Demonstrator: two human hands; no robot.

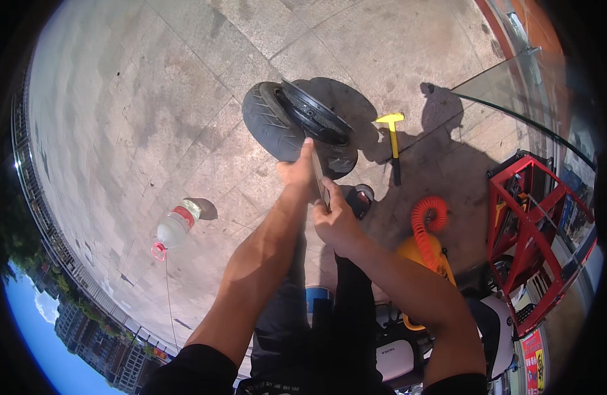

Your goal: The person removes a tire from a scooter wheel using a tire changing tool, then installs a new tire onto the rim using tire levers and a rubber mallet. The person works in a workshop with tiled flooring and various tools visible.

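Observation:
A black tyre (264, 118) stands tilted on the paving, part-way off its dark wheel rim (310, 115). My left hand (295, 172) is closed at the tyre's near side, its thumb stretched along a flat metal bar, which looks like a tyre lever (320, 174). The far end of the lever meets the wheel's near edge; exactly how it sits there is hidden. Lower down, my right hand (336, 220) grips the near end of the same lever. Right of the wheel lies a hammer (394, 141) with a yellow head and a yellow and black handle.
A large clear bottle (175, 225) with a pink handle lies to the left. On the right are an orange coiled hose (422, 217), a yellow tank (418, 251), a red metal frame (491, 217) and a glass panel (514, 99). A white scooter (395, 359) stands below my right arm.

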